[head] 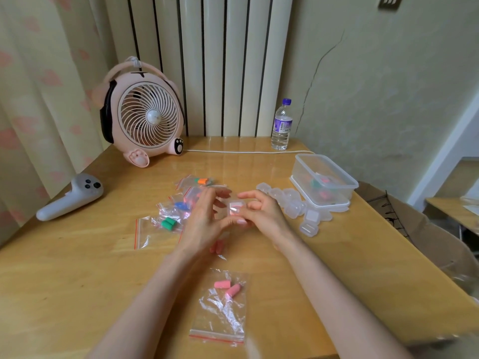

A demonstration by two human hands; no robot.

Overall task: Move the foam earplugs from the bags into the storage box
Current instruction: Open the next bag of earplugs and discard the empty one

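No writing can be read; the purple label (pixel 283 125) on the water bottle (pixel 280 138), far beyond the right hand (pixel 262 211), is too blurred to make out.

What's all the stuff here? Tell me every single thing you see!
table: one, light wood, under everything
fan: one, pink, back left
water bottle: one, clear with purple cap, back
controller: one, white, left edge
storage box: one, clear, right side
small cases: a pile, clear, beside the storage box
bags: several, clear with red strips, middle left, coloured earplugs inside
near bag: one, clear, front middle, two pink ones inside
held case: one, clear, between both hands
left hand: pinches the held case
right hand: pinches the held case
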